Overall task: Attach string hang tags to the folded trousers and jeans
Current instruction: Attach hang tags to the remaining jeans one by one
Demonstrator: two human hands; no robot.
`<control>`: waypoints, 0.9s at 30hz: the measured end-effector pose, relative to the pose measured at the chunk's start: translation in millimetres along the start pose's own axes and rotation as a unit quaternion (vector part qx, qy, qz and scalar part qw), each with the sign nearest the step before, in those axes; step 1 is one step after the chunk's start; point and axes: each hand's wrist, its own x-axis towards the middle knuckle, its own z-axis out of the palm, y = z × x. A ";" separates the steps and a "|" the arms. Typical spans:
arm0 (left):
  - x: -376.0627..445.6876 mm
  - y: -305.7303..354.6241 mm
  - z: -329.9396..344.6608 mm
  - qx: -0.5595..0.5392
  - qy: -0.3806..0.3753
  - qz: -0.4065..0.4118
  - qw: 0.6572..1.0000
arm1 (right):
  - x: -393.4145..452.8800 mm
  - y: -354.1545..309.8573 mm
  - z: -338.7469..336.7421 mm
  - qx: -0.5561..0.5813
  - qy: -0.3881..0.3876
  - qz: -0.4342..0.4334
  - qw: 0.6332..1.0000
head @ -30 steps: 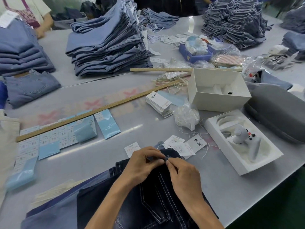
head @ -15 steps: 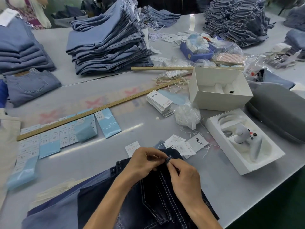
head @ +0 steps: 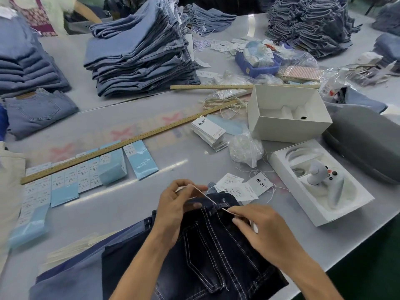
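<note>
We are pinching a pale string [head: 207, 198] in both hands over the dark jeans [head: 207, 252] on the worktop [head: 194, 161]; left hand [head: 175, 204] is gripping its ten o'clock end; right hand [head: 259, 228] is gripping the four o'clock end, nearer the belt loop [head: 221, 206]; tags [head: 244, 188] are lying just beyond at one o'clock.

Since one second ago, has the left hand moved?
Yes. The left hand went left, away from the belt loop, pulling the string taut.
</note>
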 end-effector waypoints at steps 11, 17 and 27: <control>2.8 31.3 -16.2 -0.130 0.055 0.029 0.989 | 37.0 -4.5 -9.8 0.205 0.046 -0.002 0.978; -1.2 35.3 -24.2 -0.126 0.080 0.031 0.988 | 24.2 11.8 6.9 0.101 -0.067 0.076 0.990; -10.9 46.4 13.2 -0.037 -0.091 0.106 0.990 | 14.7 -0.9 30.3 -0.030 0.118 -0.055 0.991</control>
